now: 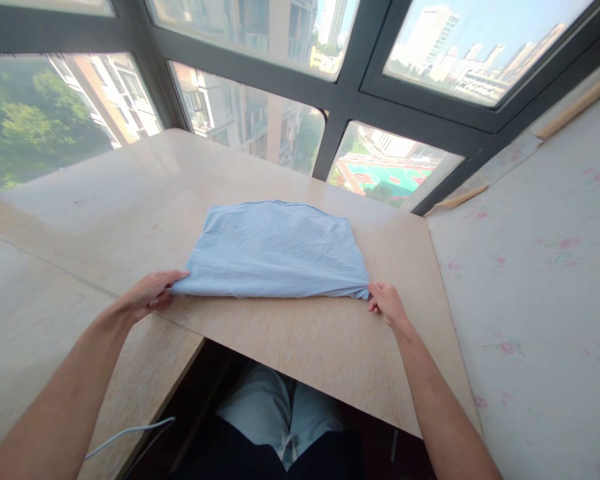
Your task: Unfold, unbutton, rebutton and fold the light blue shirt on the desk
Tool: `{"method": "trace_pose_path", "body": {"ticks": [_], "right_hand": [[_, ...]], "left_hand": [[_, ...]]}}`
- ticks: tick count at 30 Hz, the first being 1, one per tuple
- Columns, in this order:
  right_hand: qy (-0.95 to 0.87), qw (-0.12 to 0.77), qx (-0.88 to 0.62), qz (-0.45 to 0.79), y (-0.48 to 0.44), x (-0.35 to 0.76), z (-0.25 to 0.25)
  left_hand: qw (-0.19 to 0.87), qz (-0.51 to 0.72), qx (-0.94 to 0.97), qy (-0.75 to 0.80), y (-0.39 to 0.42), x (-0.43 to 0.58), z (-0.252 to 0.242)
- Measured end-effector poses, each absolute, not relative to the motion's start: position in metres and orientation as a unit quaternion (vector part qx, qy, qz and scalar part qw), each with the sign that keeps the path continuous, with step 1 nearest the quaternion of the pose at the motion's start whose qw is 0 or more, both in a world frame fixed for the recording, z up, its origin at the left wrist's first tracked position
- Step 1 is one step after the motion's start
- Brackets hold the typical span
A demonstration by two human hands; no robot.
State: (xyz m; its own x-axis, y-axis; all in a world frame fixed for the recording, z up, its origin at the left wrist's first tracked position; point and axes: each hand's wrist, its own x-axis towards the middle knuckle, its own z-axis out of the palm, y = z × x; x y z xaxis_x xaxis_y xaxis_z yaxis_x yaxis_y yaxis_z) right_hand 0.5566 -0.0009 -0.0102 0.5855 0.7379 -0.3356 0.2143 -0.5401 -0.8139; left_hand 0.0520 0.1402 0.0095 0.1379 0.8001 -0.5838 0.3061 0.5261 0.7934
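A folded light blue cloth [280,250], perhaps a garment, lies flat on the stone-like counter [290,333]. Its near edge forms a long straight fold, and some creases run toward the right corner. My left hand [153,293] grips the near left corner, with the thumb side on top and the fingers partly beneath. At the opposite end, my right hand [386,301] pinches the near right corner, where the fabric bunches slightly. Both hands rest close to the counter surface.
Dark-framed windows [347,100] border the counter at the back. On the right rises a wall with flowered paper [535,267], peeling near the window. A white cable [130,432] hangs at lower left. My legs [260,400] are below the counter's front edge.
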Motion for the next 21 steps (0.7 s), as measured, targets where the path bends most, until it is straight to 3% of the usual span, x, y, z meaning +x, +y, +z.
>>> {"method": "trace_pose_path", "body": {"ticks": [5,15,21], "right_hand": [[-0.316,0.372,-0.78,0.391,-0.002,0.567,-0.011],[-0.291,0.378,-0.767,0.429,0.001,0.574,-0.013],[-0.286,0.383,-0.766,0.429,0.002,0.575,-0.013]], "left_hand": [[0.707,0.255,0.385,0.536,0.129,0.041,0.017],[0.723,0.137,0.411,0.538,0.139,0.026,0.012],[0.715,0.127,0.416,0.547,0.141,0.022,0.01]]}}
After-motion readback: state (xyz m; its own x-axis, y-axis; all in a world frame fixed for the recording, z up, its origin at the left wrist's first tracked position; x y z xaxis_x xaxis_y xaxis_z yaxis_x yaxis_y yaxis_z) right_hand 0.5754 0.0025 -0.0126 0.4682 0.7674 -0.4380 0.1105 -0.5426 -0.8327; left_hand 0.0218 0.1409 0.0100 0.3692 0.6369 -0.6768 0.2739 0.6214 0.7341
